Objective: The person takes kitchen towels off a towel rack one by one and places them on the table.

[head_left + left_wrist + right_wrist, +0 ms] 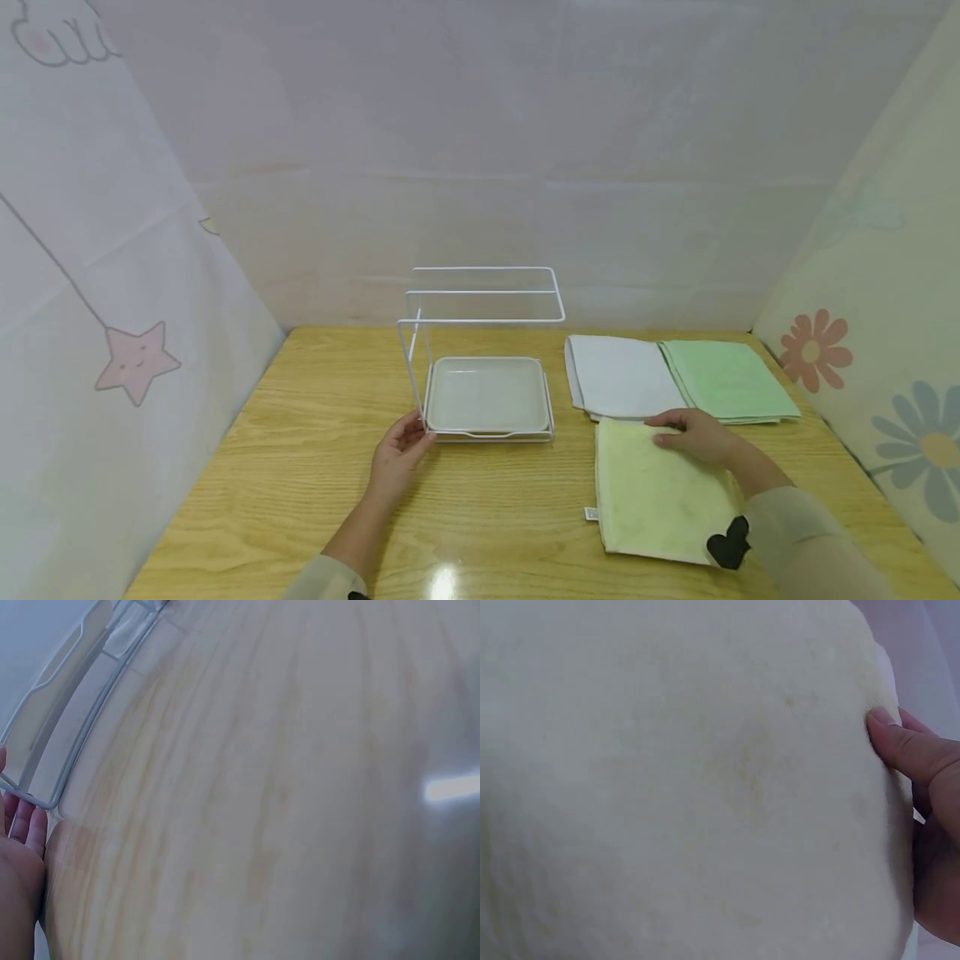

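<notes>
My left hand point(397, 454) grips the front left corner of a white wire rack point(480, 321), thumb on the front, fingers round the side. A shallow cream tray point(487, 392) sits in the rack's base. In the left wrist view that hand point(22, 862) is at the frame's left edge, by the wire corner. My right hand point(693, 435) pinches the far edge of a folded yellow towel point(663, 500), its thumb on top. The right wrist view is mostly filled by the towel point(705, 780), with the thumb point(907, 746) pressed on its edge.
Behind the yellow towel, a folded white towel point(622, 375) and a folded green towel point(731, 379) lie side by side on the wooden table point(300, 417). Printed cloth walls point(487, 167) stand at the back and both sides.
</notes>
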Demonstrator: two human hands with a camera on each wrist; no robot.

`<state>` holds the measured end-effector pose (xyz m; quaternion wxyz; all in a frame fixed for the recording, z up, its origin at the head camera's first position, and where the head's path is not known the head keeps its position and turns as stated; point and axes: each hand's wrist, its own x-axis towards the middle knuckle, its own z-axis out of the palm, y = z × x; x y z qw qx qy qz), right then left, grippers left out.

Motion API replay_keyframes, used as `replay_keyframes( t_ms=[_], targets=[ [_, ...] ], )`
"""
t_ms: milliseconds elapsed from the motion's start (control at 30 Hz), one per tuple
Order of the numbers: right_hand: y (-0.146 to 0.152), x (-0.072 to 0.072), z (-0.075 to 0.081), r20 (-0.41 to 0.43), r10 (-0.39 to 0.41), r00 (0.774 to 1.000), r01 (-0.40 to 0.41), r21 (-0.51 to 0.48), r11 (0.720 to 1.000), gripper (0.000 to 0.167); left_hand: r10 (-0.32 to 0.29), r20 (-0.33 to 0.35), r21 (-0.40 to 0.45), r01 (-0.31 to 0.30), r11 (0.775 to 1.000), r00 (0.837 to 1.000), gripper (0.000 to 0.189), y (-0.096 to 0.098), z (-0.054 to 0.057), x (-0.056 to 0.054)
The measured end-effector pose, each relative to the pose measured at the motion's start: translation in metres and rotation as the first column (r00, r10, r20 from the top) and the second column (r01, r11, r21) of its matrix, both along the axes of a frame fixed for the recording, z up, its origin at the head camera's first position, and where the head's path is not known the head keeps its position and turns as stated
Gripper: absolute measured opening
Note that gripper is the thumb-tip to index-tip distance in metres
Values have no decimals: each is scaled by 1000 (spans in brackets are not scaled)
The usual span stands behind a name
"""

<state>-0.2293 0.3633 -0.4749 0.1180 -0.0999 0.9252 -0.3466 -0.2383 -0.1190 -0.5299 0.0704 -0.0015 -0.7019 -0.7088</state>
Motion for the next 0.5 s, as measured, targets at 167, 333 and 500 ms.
replay_keyframes(
  t_ms=[167, 333, 500],
  targets=[
    [0, -4, -7, -6, -10, 1000, 10, -9, 1000, 38, -2, 5, -3, 2, 1000, 1000, 48, 0, 1, 1],
    [-4, -6, -8, 21, -10, 1000, 11, -34, 999, 37, -22, 20, 6, 22, 1000, 1000, 48, 0, 3, 2],
    [-7, -5, -6, 46, -27, 999, 29, -38, 999, 39, -36, 8, 14, 36, 999, 999, 48, 0, 4, 4]
  ],
)
